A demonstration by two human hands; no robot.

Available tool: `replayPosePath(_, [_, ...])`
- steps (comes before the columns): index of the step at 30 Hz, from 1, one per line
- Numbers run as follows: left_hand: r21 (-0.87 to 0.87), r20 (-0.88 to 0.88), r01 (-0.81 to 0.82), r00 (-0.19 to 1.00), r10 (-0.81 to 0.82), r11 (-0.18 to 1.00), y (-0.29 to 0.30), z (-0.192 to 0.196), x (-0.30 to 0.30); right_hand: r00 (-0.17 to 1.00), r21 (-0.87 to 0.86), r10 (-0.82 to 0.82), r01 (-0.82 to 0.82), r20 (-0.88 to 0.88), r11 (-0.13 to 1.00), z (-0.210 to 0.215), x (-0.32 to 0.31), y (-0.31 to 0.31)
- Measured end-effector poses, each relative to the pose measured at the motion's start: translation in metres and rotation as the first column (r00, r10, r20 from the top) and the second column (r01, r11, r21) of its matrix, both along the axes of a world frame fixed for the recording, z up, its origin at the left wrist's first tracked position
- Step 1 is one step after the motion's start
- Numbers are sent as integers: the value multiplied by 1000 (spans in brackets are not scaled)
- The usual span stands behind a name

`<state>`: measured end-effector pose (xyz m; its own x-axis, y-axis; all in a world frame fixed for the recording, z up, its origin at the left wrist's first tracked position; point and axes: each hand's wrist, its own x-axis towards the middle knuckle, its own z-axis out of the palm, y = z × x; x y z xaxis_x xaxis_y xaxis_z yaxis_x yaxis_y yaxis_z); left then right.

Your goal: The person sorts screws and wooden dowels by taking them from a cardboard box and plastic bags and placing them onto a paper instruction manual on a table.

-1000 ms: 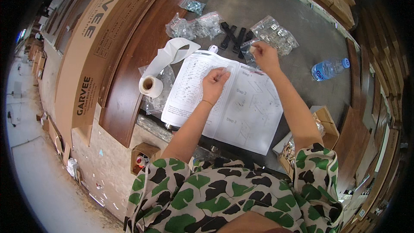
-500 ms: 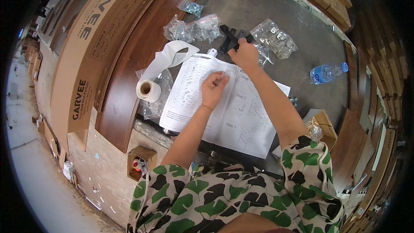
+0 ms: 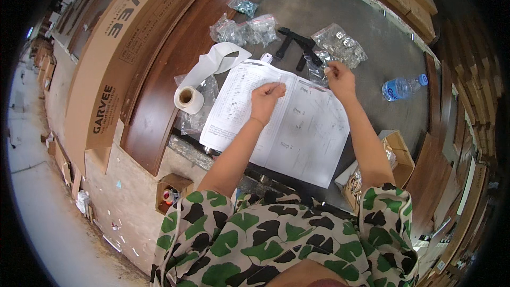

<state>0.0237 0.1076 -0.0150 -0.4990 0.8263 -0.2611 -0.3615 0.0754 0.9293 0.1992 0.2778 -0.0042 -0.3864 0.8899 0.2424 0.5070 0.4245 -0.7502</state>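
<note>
Over the middle of an open instruction booklet point(image 3: 313, 154) is my left hand point(image 3: 265, 101), its fingers pinched together. What they hold, if anything, I cannot make out. My right hand point(image 3: 341, 81) is at the booklet's upper right edge, thumb and fingers closed beside a small clear plastic bag point(image 3: 317, 74). Whether they grip the bag's edge is unclear. Just beyond lie several black bar-shaped parts point(image 3: 297, 41), crossing one another. A larger clear bag of metal pieces point(image 3: 342, 47) lies to their right, and clear bags of hardware point(image 3: 245, 31) to their left.
A roll of white material point(image 3: 189, 100) stands left of the booklet, its loose strip curling away. A water bottle point(image 3: 405, 87) lies on the right. Brown boards point(image 3: 183, 48) and a long cardboard box point(image 3: 103, 74) run along the left. An opened small carton point(image 3: 401, 151) sits near my right elbow.
My right hand has left the black parts and come nearer, to the small bag beside the booklet. The black parts now lie differently. My left hand stays over the booklet, still pinched.
</note>
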Motion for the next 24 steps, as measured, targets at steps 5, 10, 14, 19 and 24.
replayPosePath(5, [78, 407, 177, 893, -194, 981, -6, 38, 20, 976, -269, -56, -3, -212, 963, 29, 68, -65])
replayPosePath(10, [31, 289, 542, 800, -527, 840, -50, 63, 73, 963, -274, 3, -79, -269, 958, 61, 92, -176])
replayPosePath(14, [-122, 267, 798, 599, -755, 590, -97, 72, 94, 940, -374, 75, -204, -332, 905, 93, 113, -232])
replayPosePath(19, [-158, 419, 897, 440, -794, 413, -133, 77, 94, 908, -385, 353, -416, -225, 823, 95, 142, -265])
replayPosePath(24, [-201, 354, 871, 491, -796, 447, -137, 88, 91, 933, -273, 295, -345, -208, 898, 82, 130, -277])
